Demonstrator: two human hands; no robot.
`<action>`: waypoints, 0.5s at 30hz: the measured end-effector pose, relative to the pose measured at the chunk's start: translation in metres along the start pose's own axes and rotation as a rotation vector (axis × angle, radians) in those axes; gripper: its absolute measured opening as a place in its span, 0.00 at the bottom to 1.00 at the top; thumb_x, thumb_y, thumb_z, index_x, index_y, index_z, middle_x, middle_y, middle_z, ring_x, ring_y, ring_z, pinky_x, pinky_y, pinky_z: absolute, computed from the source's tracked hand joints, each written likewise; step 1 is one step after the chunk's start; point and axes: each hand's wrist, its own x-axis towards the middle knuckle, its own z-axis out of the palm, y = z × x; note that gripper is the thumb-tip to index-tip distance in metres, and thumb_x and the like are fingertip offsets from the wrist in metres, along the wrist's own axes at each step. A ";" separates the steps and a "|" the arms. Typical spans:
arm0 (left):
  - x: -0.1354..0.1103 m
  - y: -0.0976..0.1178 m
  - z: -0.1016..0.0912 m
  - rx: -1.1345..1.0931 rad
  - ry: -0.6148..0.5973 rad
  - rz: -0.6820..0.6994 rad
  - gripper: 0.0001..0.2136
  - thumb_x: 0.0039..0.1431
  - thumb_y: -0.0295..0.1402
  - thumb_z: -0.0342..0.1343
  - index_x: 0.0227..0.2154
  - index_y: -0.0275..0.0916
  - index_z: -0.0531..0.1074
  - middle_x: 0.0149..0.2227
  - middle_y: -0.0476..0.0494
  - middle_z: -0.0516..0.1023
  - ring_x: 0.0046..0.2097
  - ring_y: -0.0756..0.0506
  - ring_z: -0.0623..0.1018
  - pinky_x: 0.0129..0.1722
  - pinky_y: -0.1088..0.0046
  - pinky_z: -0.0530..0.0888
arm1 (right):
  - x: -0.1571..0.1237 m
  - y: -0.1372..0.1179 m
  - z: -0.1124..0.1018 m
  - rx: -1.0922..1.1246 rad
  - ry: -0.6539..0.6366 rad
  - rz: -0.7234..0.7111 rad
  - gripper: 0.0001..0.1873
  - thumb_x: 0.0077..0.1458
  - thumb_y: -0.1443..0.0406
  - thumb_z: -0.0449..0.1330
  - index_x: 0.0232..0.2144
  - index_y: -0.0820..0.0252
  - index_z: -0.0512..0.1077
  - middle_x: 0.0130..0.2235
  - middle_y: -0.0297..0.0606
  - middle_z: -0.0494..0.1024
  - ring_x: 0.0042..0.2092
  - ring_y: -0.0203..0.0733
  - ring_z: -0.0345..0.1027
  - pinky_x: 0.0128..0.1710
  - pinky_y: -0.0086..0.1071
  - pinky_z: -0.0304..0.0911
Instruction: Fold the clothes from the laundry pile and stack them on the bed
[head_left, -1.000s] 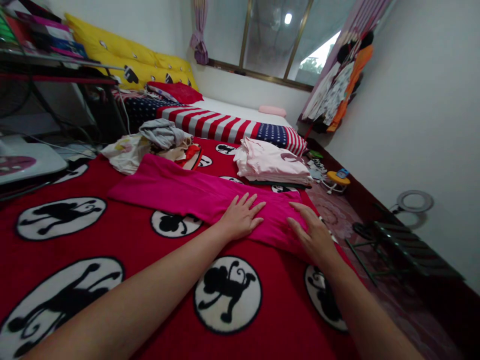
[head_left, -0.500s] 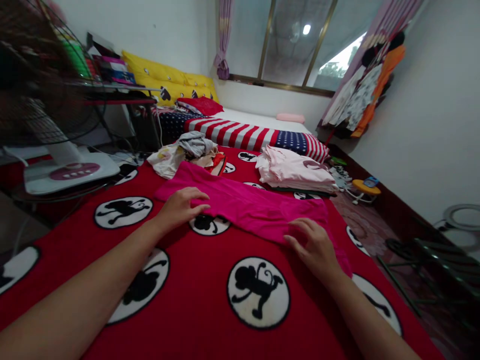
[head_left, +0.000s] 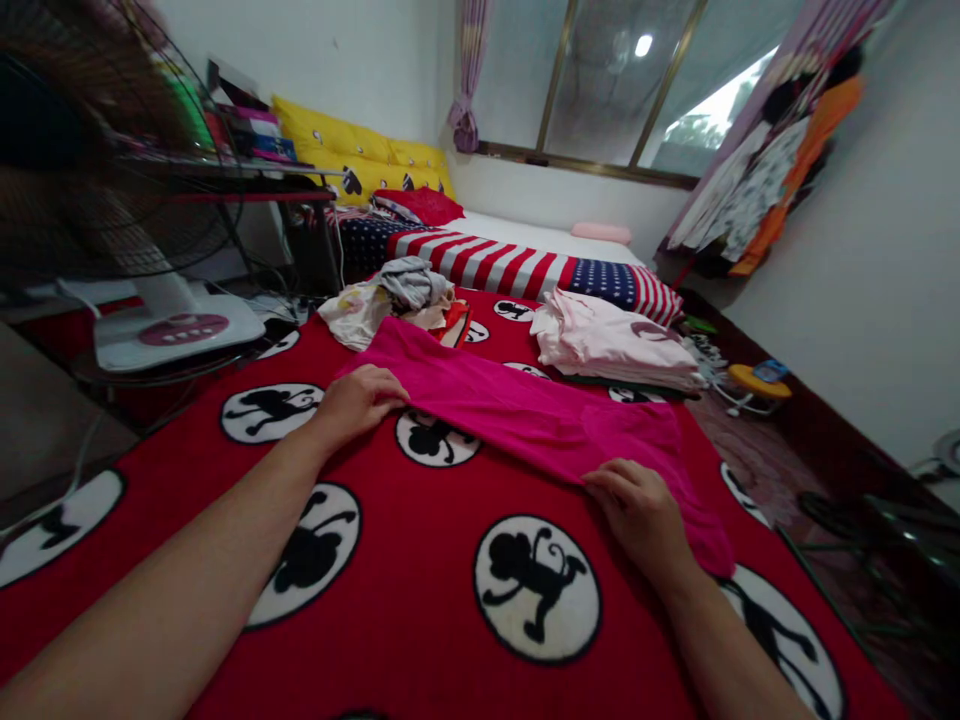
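The pink garment lies stretched left to right across the red blanket, near the middle of the bed. Your left hand has its fingers closed on the garment's near edge at the left end, and your right hand pinches the same edge at the right end. Beyond it sit a loose heap of clothes on the far left and a folded pale stack on the far right, while a fan base stands off the bed's left side.

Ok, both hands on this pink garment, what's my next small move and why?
Probably lift the near edge and fold it away from you: the left hand and right hand each grip that edge of the pink garment, which lies spread between them.
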 end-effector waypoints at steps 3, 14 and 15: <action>0.000 -0.010 0.006 0.028 0.086 -0.101 0.14 0.56 0.46 0.56 0.34 0.42 0.80 0.44 0.42 0.77 0.47 0.41 0.74 0.51 0.65 0.69 | 0.000 -0.003 0.000 0.030 -0.046 -0.001 0.09 0.60 0.60 0.58 0.34 0.56 0.76 0.34 0.39 0.76 0.37 0.43 0.68 0.38 0.36 0.60; 0.040 -0.050 -0.007 0.103 0.080 -0.753 0.31 0.45 0.51 0.64 0.47 0.32 0.73 0.43 0.35 0.78 0.47 0.36 0.76 0.43 0.68 0.70 | 0.001 -0.004 0.004 0.067 0.005 0.017 0.09 0.60 0.61 0.57 0.34 0.57 0.75 0.34 0.39 0.75 0.36 0.42 0.68 0.38 0.37 0.61; 0.046 -0.053 -0.010 0.077 0.039 -0.768 0.29 0.42 0.50 0.66 0.42 0.32 0.75 0.39 0.37 0.79 0.45 0.36 0.76 0.41 0.69 0.70 | 0.001 -0.004 0.005 0.069 0.018 0.018 0.08 0.60 0.61 0.58 0.34 0.57 0.75 0.34 0.39 0.75 0.37 0.42 0.68 0.39 0.37 0.61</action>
